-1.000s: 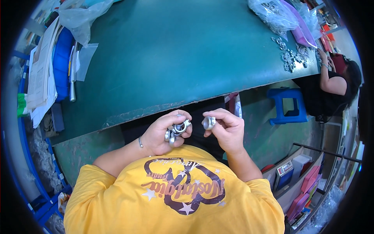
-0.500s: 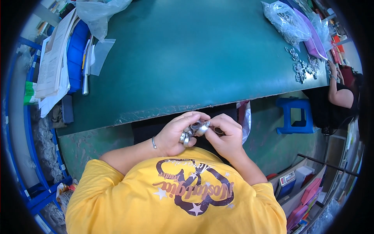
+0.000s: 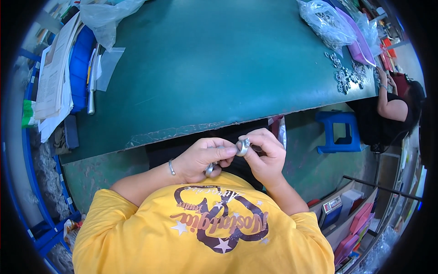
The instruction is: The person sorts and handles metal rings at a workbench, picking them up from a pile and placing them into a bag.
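Note:
Close to my body, just off the table's near edge, both hands meet at a silver metal ring (image 3: pixel 243 147) with a small lug on its upper side. My right hand (image 3: pixel 267 159) pinches this ring between thumb and fingers. My left hand (image 3: pixel 200 157) is closed, its thumb and finger tips touching the ring's left side. More silver metal rings (image 3: pixel 210 170) are tucked in the curled fingers of my left hand, mostly hidden by them.
A green table (image 3: pixel 191 68) spreads ahead. Papers (image 3: pixel 54 75) and a blue bin (image 3: pixel 81 68) stand at its left. On the right lie loose rings (image 3: pixel 344 77), a plastic bag (image 3: pixel 326 23) and a purple tray (image 3: pixel 360 43). A seated person (image 3: pixel 392 107) works near a blue stool (image 3: pixel 340 132).
My left hand has closed more over its rings, and its thumb has come to the ring held by my right hand. That ring now shows its round opening. The view has shifted slightly.

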Tool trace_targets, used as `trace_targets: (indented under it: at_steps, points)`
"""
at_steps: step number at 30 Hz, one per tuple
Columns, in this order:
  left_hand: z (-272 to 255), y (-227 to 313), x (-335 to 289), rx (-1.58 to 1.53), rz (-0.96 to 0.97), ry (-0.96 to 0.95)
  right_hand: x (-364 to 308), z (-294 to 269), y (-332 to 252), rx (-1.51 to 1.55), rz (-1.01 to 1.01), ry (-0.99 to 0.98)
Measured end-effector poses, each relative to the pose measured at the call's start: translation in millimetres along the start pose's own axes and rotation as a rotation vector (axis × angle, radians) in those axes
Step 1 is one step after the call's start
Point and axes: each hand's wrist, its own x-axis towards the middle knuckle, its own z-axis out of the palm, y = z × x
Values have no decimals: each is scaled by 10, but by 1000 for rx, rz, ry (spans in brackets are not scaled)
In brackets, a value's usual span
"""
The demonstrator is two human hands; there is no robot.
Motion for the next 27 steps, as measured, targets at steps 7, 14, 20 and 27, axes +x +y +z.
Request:
trace_targets:
  at_steps: [7, 14, 20, 27]
  points:
    - [16, -30, 3, 58, 210, 74, -18, 33, -24, 56, -53, -63]
    - [47, -33, -19, 182, 354, 105, -76, 39, -51, 390, 281, -65]
    - [1, -52, -15, 203, 386, 73, -43, 43, 35, 235, 153, -52]
    - [35, -13, -22, 108, 325, 54, 0, 30, -10, -147, -225, 47]
